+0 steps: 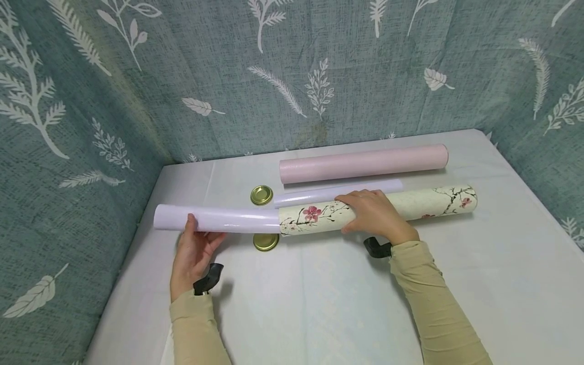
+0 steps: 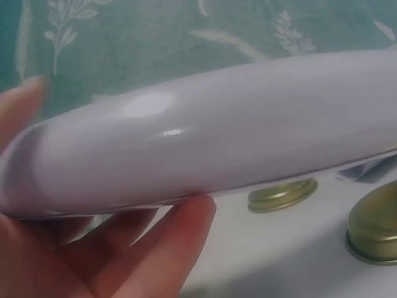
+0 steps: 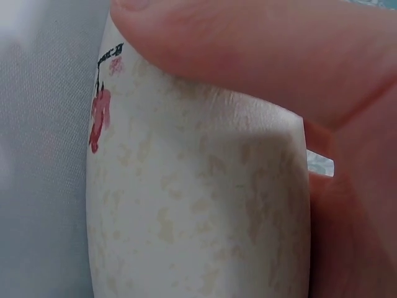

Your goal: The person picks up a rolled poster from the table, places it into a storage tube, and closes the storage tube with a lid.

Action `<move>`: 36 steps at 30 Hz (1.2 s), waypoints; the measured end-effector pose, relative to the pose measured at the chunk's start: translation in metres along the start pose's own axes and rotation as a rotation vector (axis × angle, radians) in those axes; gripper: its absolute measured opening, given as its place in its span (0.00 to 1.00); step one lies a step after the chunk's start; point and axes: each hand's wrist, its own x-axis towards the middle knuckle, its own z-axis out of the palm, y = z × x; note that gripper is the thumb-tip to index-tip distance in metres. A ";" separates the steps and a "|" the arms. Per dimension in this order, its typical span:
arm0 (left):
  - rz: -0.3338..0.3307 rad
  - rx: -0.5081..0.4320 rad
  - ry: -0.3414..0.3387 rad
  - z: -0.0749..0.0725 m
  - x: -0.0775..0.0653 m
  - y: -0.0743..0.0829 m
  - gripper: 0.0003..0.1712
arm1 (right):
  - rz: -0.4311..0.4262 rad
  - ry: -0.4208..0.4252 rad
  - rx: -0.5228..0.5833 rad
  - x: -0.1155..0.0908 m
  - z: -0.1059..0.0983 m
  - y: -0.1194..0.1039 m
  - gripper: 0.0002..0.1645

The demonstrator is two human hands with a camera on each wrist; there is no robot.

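My left hand (image 1: 196, 253) holds a glossy lavender paper roll (image 1: 237, 220) near its left end, thumb on the near side and fingers underneath. In the left wrist view the fingers (image 2: 177, 248) lie along the underside of the lavender roll (image 2: 248, 124). My right hand (image 1: 374, 215) grips a cream wallpaper roll (image 1: 424, 204) with pink blossoms and dark branches, near its middle. The lavender roll's right end disappears at the left end of the blossom roll. In the right wrist view the thumb (image 3: 248, 56) lies across the blossom roll (image 3: 192, 205).
A second, thinner lavender roll (image 1: 328, 194) lies just behind the blossom roll. Farther back rests a pink roll (image 1: 365, 163). One gold jar lid (image 1: 261, 195) is behind the held rolls, another gold lid (image 1: 266, 242) partly under them. Patterned curtain (image 1: 283, 101) borders the white table (image 1: 328, 304).
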 end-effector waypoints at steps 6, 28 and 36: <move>-0.014 0.002 -0.001 0.000 0.000 0.002 0.39 | 0.005 -0.015 -0.003 0.000 0.000 -0.001 0.47; 0.140 -0.083 0.125 -0.005 0.004 -0.001 0.35 | 0.026 -0.074 0.005 -0.001 -0.001 0.008 0.49; 0.193 -0.129 0.117 -0.009 0.001 -0.001 0.35 | 0.040 -0.088 0.016 -0.001 -0.002 0.007 0.48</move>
